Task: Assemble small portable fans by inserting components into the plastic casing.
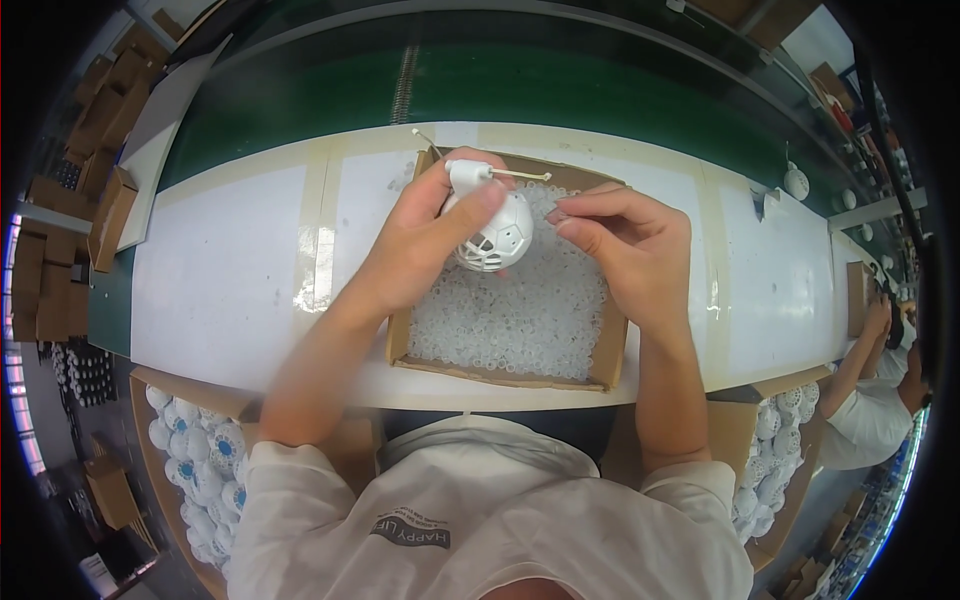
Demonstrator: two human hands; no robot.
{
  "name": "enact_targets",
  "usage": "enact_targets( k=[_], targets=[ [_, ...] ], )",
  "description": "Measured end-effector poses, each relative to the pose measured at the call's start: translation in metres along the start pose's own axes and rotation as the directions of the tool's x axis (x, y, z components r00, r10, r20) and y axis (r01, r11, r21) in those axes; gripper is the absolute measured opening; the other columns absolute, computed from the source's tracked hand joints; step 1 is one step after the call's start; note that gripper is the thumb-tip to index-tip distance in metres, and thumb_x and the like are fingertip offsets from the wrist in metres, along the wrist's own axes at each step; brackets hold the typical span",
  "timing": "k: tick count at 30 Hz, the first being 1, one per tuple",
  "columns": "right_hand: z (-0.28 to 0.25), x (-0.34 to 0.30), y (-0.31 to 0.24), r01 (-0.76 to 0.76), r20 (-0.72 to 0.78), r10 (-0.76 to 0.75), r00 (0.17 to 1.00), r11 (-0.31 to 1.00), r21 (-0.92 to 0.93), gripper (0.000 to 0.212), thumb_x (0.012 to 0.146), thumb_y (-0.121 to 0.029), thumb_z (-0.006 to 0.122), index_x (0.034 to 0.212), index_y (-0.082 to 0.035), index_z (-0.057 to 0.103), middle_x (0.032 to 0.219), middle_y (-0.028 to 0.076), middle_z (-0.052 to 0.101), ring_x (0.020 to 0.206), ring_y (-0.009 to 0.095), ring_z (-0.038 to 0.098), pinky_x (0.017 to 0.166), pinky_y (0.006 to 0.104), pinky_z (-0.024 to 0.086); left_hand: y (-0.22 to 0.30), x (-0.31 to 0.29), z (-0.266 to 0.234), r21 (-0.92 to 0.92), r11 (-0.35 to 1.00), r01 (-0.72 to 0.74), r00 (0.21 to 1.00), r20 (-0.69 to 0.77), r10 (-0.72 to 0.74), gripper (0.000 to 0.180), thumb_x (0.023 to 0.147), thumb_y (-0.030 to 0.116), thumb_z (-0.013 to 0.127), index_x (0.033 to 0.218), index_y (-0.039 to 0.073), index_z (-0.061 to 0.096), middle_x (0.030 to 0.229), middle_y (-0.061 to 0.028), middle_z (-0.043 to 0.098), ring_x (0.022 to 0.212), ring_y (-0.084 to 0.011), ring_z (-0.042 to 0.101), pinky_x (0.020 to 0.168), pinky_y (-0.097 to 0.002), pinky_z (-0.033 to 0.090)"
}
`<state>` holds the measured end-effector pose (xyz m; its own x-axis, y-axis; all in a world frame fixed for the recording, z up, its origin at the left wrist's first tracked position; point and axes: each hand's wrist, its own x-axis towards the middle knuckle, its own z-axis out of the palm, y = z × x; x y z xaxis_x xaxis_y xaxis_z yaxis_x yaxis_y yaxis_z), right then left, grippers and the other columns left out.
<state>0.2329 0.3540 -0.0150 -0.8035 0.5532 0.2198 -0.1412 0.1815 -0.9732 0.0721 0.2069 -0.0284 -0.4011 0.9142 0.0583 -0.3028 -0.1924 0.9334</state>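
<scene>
My left hand (425, 225) is closed around a white ball-shaped plastic housing (508, 228) with a football-like pattern and slots, holding it above an open cardboard box (617, 345). From the short neck at its top, thin wires with small white connectors (546, 177) stick out to both sides. To the right of the ball, my right hand (625, 235) pinches thumb and fingers together over the box; a tiny piece seems to be at the fingertips, too small to make out. Many small clear ring-like plastic pieces (500, 335) fill the box.
The box rests on a white work surface (225, 260) with strips of tape. Beyond it runs a green conveyor belt (520, 85). Cartons of white balls stand at my left (195, 465) and right (775, 450). A co-worker (875, 400) works at far right; another white ball (796, 182) lies beyond.
</scene>
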Motion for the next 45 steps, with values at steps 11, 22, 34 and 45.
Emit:
enact_targets(
  k=[11,22,34,45],
  targets=[
    [0.009,-0.003,0.012,0.254,0.073,-0.244,0.967,0.938,-0.237,0.014,0.078,0.01,0.076,0.088,0.001,0.073,0.088,0.009,0.071,0.081,0.014,0.063,0.071,0.0257,0.049,0.0,0.002,0.0,0.269,0.96,-0.081,0.995,0.081,0.062,0.015,0.088,0.015,0.077,0.096,0.003,0.074,0.099,-0.003,0.064,0.093,-0.0121,0.061,0.08,-0.0275,0.046],
    [-0.007,0.001,0.01,0.016,0.085,-0.031,0.996,0.984,0.179,0.011,0.084,0.007,0.073,0.094,0.002,0.07,0.086,0.012,0.072,0.077,0.013,0.062,0.073,0.0249,0.051,0.002,0.002,-0.002,0.334,0.941,-0.048,0.998,0.059,0.03,0.019,0.089,0.02,0.077,0.098,0.002,0.074,0.101,-0.0032,0.065,0.093,-0.0121,0.061,0.081,-0.0269,0.047],
    [0.002,-0.001,0.0,-0.102,0.015,0.101,0.995,0.974,0.2,0.009,0.085,0.001,0.076,0.089,-0.001,0.068,0.094,0.017,0.076,0.075,0.012,0.066,0.066,0.0222,0.051,0.0,0.0,0.001,0.303,0.951,-0.058,0.994,0.105,0.027,0.021,0.093,0.024,0.074,0.1,0.005,0.068,0.095,-0.0009,0.065,0.09,-0.0098,0.06,0.079,-0.026,0.047],
    [0.006,-0.005,-0.003,-0.081,0.0,0.084,0.996,0.955,0.286,0.018,0.079,0.009,0.079,0.094,0.005,0.07,0.093,0.015,0.075,0.083,0.017,0.072,0.08,0.0276,0.058,0.0,-0.001,0.003,0.376,0.924,-0.075,0.996,0.073,0.051,0.021,0.093,0.023,0.074,0.1,0.005,0.068,0.096,-0.0012,0.063,0.089,-0.0102,0.06,0.078,-0.0266,0.047]
  ],
)
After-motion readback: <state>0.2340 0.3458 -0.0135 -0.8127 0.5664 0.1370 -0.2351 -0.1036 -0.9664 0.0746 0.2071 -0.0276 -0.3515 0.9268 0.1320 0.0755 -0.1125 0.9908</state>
